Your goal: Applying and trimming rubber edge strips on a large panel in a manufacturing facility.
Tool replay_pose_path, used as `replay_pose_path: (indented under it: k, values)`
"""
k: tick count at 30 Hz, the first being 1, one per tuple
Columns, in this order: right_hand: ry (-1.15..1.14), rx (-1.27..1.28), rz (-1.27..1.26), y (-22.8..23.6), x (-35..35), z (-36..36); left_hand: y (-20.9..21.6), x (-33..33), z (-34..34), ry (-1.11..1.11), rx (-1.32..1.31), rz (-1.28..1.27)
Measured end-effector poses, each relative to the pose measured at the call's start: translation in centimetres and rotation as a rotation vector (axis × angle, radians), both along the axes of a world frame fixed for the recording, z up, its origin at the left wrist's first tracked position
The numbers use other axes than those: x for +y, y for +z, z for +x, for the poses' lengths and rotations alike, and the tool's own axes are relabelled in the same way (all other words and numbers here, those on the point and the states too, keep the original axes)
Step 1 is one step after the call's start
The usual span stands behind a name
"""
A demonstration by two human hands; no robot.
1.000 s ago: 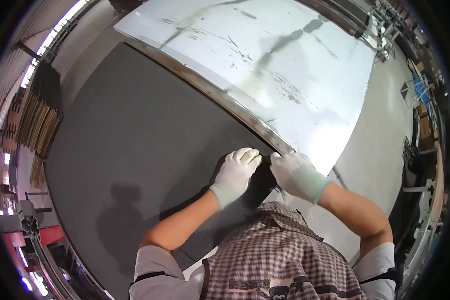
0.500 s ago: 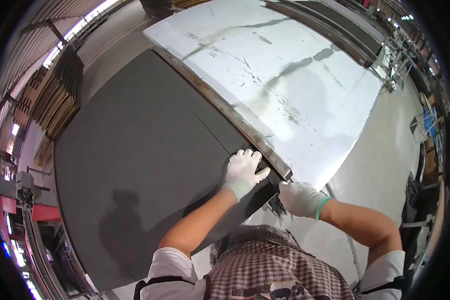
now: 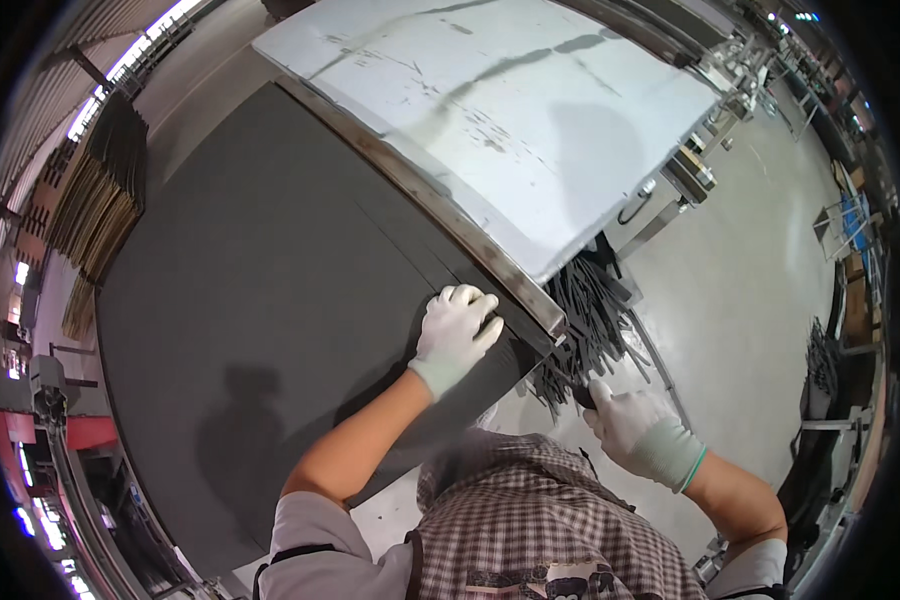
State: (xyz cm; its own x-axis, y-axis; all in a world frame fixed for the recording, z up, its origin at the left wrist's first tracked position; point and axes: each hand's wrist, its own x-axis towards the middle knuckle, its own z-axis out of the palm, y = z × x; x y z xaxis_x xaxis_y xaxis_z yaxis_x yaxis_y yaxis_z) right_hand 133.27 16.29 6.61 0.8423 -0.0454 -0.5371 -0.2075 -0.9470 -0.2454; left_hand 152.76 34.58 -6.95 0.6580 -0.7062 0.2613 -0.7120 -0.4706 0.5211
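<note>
One wide dark sheet (image 3: 250, 270) lies flat along the metal bar (image 3: 425, 192); it seems light, bendable, best taken by its edge. The left hand (image 3: 453, 335) rests open on it, while the right hand (image 3: 637, 428) is closed around a small dark object (image 3: 583, 397), not clearly visible.

no readable text, numbers or signs, printed patch (image 3: 510, 579) on checked apron (image 3: 560, 505), any lettering there illegible

Left hand (image 3: 453, 340) palm down — right hand (image 3: 635, 428) curled
Left fingers (image 3: 463, 296) loosely spread; right forearm (image 3: 736, 493) angled inward.
</note>
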Motion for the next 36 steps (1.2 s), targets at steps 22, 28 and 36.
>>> replay_pose_path:
  k: [22,28,36]
  values:
    - [-0.087,-0.028,0.043,-3.8,1.1,2.4,-3.1,1.1,0.7,-0.155,-0.089,-0.128]
    - [0.041,-0.011,-0.051,-5.5,2.4,6.8,-3.1,0.9,1.3,-0.082,-0.005,-0.185]
    - [0.452,-0.24,-0.024,-10.6,-0.3,10.4,-3.4,-1.5,2.2,0.032,-0.022,-0.099]
